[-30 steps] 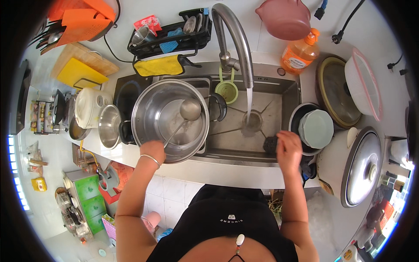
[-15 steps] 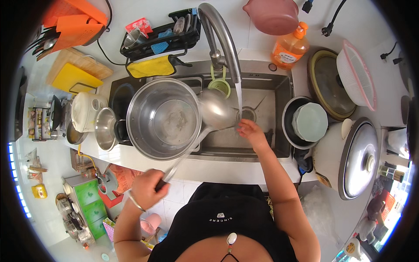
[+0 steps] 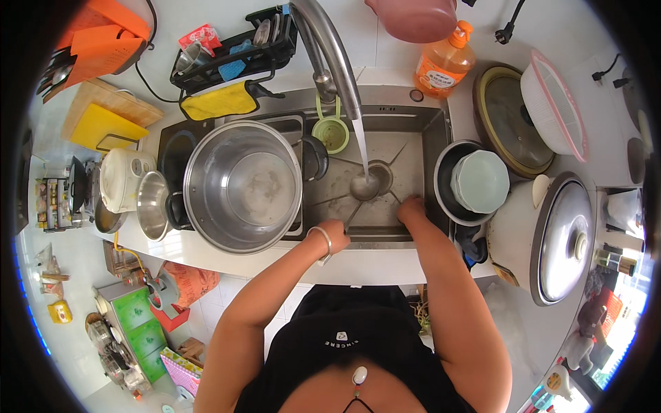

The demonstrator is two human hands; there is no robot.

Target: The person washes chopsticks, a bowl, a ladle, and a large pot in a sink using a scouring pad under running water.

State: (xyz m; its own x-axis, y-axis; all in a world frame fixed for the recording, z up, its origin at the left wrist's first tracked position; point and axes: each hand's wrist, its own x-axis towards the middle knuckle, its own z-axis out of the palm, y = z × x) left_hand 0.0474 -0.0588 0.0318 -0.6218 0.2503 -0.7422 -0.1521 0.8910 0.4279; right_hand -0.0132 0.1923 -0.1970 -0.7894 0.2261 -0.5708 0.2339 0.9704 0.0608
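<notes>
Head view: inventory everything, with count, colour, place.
ladle: 1, silver, under running water
pot: 1, silver, left of ladle
sink: 1, grey, centre
faucet: 1, grey, behind sink
basket: 1, green, back of sink
pump bottle: 1, orange, behind sink
rack: 1, black, behind pot
cloth: 1, yellow, on rack
rice cooker: 1, white, left counter
steel bowl: 1, silver, left of pot
cutting boards: 2, yellow/tan, back left
saucepan: 1, dark, right of sink
pale bowl: at least 1, greenish, in saucepan
lidded pot: 1, white, right
left hand: 1, gripping ladle
right hand: 1, in sink, grasp hidden
</notes>
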